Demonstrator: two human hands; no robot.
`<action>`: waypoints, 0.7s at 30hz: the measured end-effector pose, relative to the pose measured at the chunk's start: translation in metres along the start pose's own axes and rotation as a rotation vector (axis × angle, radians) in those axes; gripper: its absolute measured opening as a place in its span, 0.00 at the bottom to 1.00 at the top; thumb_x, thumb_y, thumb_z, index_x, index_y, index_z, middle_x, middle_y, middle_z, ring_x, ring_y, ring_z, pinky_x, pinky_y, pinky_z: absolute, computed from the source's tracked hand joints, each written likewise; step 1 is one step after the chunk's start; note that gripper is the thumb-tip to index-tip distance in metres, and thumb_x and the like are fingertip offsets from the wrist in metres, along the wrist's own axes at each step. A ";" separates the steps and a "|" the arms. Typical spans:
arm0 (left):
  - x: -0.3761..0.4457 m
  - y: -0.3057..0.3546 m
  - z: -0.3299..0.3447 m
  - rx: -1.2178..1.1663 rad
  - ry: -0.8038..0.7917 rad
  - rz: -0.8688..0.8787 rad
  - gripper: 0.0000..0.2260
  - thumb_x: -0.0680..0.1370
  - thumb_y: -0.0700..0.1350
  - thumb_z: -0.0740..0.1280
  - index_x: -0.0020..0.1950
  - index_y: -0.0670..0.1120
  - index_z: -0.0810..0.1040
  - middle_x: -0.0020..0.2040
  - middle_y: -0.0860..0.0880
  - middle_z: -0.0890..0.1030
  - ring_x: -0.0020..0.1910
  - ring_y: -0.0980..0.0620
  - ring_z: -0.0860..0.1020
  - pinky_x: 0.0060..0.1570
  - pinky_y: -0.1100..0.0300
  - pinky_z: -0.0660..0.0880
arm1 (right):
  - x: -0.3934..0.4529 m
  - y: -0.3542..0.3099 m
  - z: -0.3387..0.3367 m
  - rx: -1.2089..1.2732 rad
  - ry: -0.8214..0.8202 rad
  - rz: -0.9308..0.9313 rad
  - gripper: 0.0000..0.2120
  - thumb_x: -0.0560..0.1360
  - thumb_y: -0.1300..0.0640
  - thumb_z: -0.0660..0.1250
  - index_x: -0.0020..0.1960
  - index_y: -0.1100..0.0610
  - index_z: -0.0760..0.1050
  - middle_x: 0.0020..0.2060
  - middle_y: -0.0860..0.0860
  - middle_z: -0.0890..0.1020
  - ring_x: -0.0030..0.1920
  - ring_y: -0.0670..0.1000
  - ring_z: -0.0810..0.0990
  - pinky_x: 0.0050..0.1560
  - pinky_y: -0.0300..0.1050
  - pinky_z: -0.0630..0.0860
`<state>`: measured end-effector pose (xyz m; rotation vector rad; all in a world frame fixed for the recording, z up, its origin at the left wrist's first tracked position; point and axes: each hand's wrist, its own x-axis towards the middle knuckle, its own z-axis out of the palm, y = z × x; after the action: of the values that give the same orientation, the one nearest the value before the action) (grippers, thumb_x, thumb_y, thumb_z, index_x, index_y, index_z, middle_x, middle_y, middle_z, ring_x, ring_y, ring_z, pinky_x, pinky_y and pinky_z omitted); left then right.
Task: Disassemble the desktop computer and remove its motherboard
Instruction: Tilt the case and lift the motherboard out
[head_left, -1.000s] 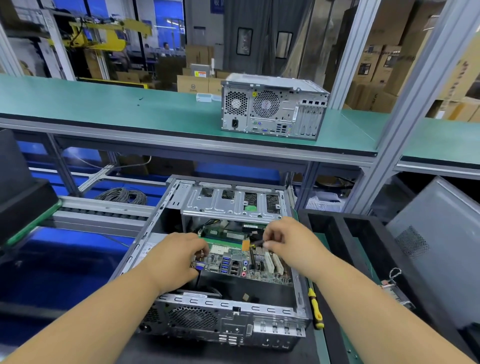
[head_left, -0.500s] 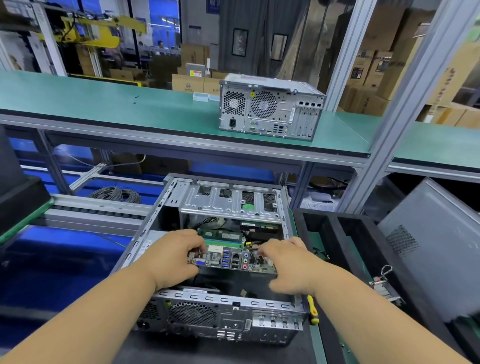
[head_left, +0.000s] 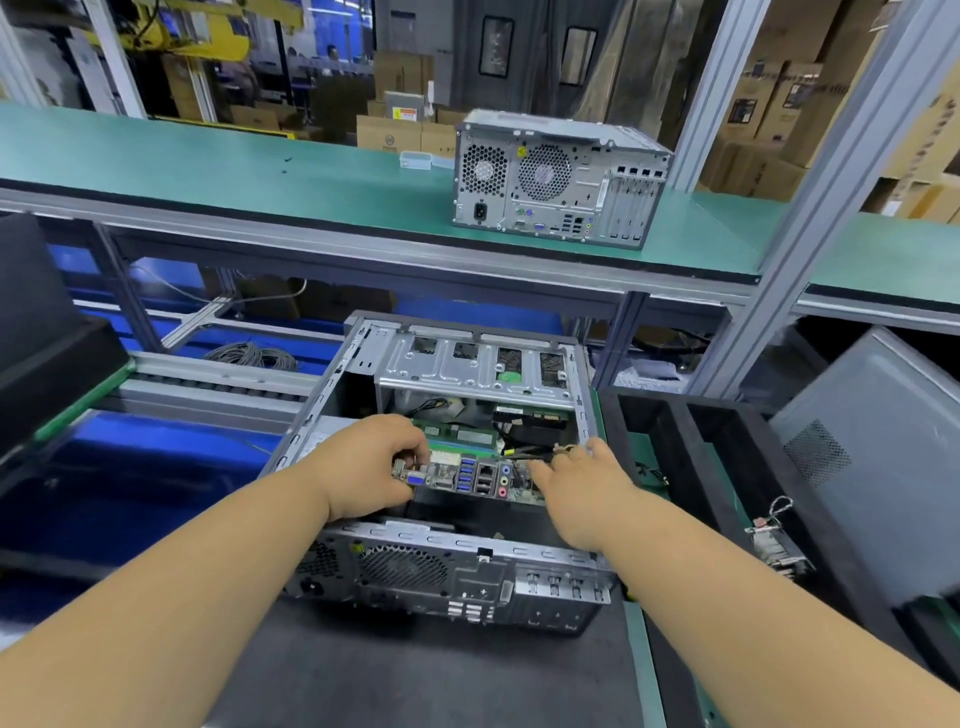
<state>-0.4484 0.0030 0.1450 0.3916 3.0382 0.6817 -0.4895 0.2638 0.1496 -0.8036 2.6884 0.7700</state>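
Motherboard (head_left: 470, 475) sits inside the open computer case (head_left: 447, 571), lifted a bit at the near edge.
Left hand (head_left: 371, 470) has its grip curled around the board's left end; right hand (head_left: 582, 483) touches the right end with straight fingers.

Two computer cases in front of me: one open case (head_left: 457, 571) under my hands, one closed tower (head_left: 558, 179) up on shelf. One motherboard (head_left: 467, 475). My two hands: left hand (head_left: 371, 467), right hand (head_left: 582, 483). One cable coil (head_left: 252, 356).
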 end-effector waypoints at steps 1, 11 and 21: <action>-0.001 0.001 -0.001 -0.002 -0.004 -0.001 0.14 0.68 0.41 0.72 0.49 0.54 0.78 0.47 0.58 0.74 0.47 0.58 0.73 0.49 0.66 0.70 | -0.001 -0.003 -0.003 -0.005 -0.029 -0.007 0.35 0.76 0.58 0.59 0.79 0.56 0.47 0.68 0.60 0.69 0.68 0.63 0.65 0.72 0.61 0.49; -0.006 0.012 -0.021 0.019 -0.019 -0.007 0.14 0.68 0.39 0.71 0.51 0.52 0.81 0.48 0.58 0.74 0.49 0.56 0.73 0.52 0.61 0.71 | -0.012 -0.003 -0.019 0.197 -0.126 -0.050 0.23 0.74 0.60 0.66 0.68 0.54 0.67 0.50 0.54 0.73 0.50 0.58 0.72 0.68 0.61 0.58; -0.001 0.018 -0.031 0.094 -0.040 -0.016 0.14 0.68 0.40 0.71 0.49 0.55 0.80 0.47 0.60 0.74 0.47 0.62 0.73 0.45 0.70 0.67 | -0.018 0.015 -0.037 0.571 -0.253 -0.060 0.35 0.70 0.40 0.69 0.74 0.50 0.65 0.70 0.49 0.71 0.69 0.56 0.70 0.69 0.58 0.64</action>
<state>-0.4450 0.0053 0.1801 0.3775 3.0403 0.5248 -0.4862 0.2620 0.1933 -0.5889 2.4425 0.0611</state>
